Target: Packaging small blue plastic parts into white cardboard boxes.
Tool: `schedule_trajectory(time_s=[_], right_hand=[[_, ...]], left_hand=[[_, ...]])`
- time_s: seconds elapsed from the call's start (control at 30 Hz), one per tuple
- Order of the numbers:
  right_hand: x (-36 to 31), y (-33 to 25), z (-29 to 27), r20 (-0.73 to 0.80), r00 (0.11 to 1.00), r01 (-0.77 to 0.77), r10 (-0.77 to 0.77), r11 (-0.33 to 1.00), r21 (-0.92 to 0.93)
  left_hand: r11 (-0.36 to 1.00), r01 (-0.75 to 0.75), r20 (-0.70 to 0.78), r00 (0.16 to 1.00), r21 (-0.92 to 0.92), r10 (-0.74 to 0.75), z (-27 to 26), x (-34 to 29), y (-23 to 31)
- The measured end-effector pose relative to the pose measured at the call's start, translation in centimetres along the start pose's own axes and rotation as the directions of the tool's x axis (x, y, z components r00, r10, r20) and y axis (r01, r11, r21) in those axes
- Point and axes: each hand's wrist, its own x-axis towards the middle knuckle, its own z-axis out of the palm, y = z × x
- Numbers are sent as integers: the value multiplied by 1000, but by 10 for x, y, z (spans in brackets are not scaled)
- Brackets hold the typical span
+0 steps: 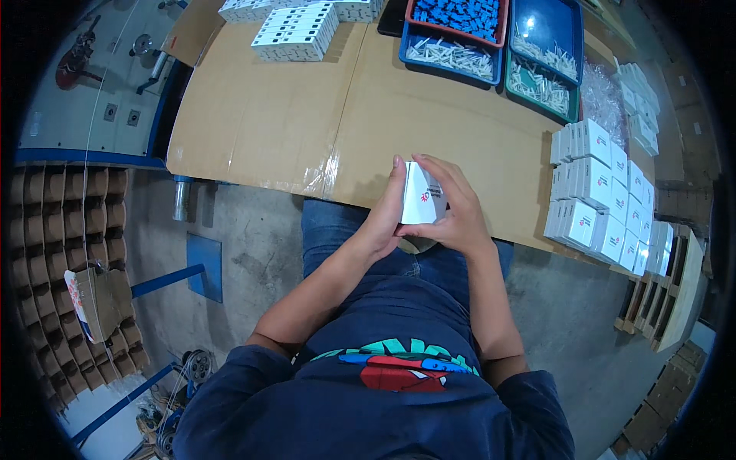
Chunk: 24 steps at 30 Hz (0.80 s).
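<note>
Between my two hands, just over the table's front edge, is a small white box (419,195) with red and dark print on one face. My left hand (386,208) is closed along its left side, thumb up at the top corner. Wrapped round the right side is my right hand (458,205), its fingers over the top and its thumb across the bottom. The box stands roughly upright, and my palms hide parts of its sides.
Cardboard covers the table (261,115). Stacked white boxes (598,172) stand at its right edge. Farther back are a red tray (504,23) of blue parts, a blue tray (452,77) and a green tray (548,113) of white pieces. Patterned cartons (295,34) sit at the far left.
</note>
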Motion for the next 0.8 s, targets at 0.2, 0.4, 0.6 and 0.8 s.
schedule_trajectory(time_s=[0.2, 0.4, 0.6, 0.8], right_hand=[[-1, 7, 1, -13, 999, 52, -52, 999, -14], [-1, 9, 2, -45, 995, 92, -94, 995, -46], [2, 5, 6, -35, 999, 31, -33, 998, -61], [6, -9, 3, -282, 956, -43, 75, 992, 118]], left_hand=[[999, 13, 14, 1000, -37, -12, -15, -4, -2], [972, -52, 175, 984, 229, 12, -30, -8, -5], [990, -70, 132, 990, 123, 53, -33, -5, -4], [995, -37, 80, 996, 90, 30, -31, -7, -2]])
